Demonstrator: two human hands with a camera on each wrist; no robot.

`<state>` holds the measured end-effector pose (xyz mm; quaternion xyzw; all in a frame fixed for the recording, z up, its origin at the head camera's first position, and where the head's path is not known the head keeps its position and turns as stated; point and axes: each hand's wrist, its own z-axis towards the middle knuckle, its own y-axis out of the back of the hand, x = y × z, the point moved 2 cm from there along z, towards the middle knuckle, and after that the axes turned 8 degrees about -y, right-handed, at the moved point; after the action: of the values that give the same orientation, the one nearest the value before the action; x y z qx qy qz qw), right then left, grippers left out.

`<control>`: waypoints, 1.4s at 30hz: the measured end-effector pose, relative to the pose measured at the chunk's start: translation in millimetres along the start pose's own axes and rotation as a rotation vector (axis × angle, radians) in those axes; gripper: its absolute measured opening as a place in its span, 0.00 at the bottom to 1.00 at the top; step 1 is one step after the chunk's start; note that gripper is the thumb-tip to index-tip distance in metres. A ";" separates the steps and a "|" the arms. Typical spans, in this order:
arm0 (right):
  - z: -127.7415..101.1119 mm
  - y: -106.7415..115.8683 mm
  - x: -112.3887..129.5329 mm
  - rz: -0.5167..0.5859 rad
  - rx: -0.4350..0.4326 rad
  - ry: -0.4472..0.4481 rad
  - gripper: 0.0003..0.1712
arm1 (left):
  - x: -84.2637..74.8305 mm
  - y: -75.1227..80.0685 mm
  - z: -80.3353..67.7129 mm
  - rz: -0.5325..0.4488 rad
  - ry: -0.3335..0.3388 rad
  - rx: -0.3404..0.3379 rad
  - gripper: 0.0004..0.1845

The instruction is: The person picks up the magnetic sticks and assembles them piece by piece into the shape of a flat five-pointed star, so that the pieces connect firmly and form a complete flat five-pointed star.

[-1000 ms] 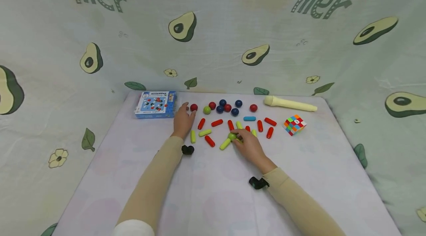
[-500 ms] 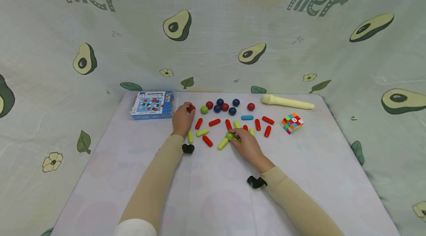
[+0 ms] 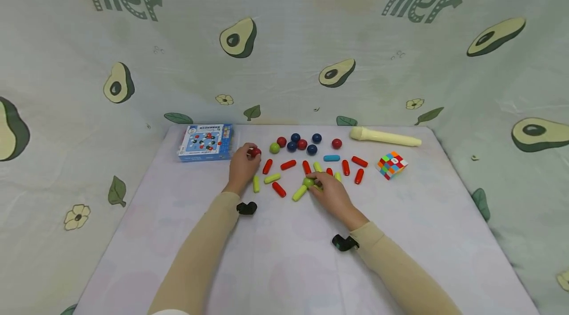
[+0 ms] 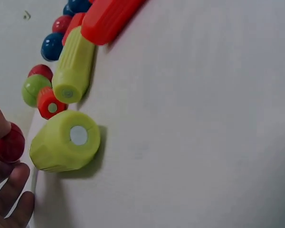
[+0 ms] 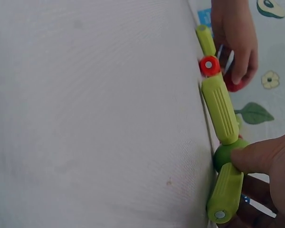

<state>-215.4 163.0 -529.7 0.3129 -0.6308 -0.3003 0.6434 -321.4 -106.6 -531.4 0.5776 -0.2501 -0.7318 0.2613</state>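
A cloth with avocados on it is hanging behind a table (image 3: 284, 265) that is wearing a pale cover. The right hand (image 3: 331, 194) is pressing its fingertips on a green ball (image 3: 308, 181), and two green sticks are sticking to that ball: one stick (image 3: 300, 192) is pointing down-left, and another (image 5: 224, 192) is lying under the fingers. The left hand (image 3: 241, 167) is curling its fingers around a red ball (image 3: 255, 152), pinching it just above the table near the blue box (image 3: 205, 141). So only a tiny piece seems to be built, and lots of parts are still waiting. More balls (image 3: 302, 144), red, blue and green, are sitting in a bunch at the back. Red sticks (image 3: 289, 164), green ones and one blue stick (image 3: 331, 158) are lying loose between the balls and the hands. Off to the right, a color cube (image 3: 391, 165) and a cream toy mic (image 3: 384, 137) are resting well apart from the hands.
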 end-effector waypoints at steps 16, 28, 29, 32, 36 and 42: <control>-0.7 -0.4 -3.9 -0.043 0.015 0.089 0.21 | -29.2 -0.6 -30.7 0.035 -0.202 0.082 0.20; 6.2 -6.8 -3.7 -0.106 0.112 0.220 0.13 | -56.0 -21.9 -75.6 0.183 -0.415 0.285 0.20; 6.5 -7.0 -3.8 -0.106 0.116 0.214 0.13 | -56.4 -23.2 -78.6 0.201 -0.427 0.296 0.20; 7.0 -6.2 -5.2 -0.098 0.126 0.200 0.11 | -58.4 -25.5 -86.0 0.240 -0.458 0.308 0.20; 7.2 -4.0 -8.0 -0.079 0.138 0.205 0.11 | -59.2 -26.6 -93.3 0.288 -0.463 0.314 0.20; 8.7 -0.7 -12.1 -0.039 0.133 0.209 0.10 | -60.9 -30.3 -98.0 0.309 -0.476 0.361 0.20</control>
<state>-224.4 171.8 -537.7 0.3969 -0.5724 -0.2359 0.6776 -216.7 -49.6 -528.5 0.3827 -0.5144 -0.7417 0.1970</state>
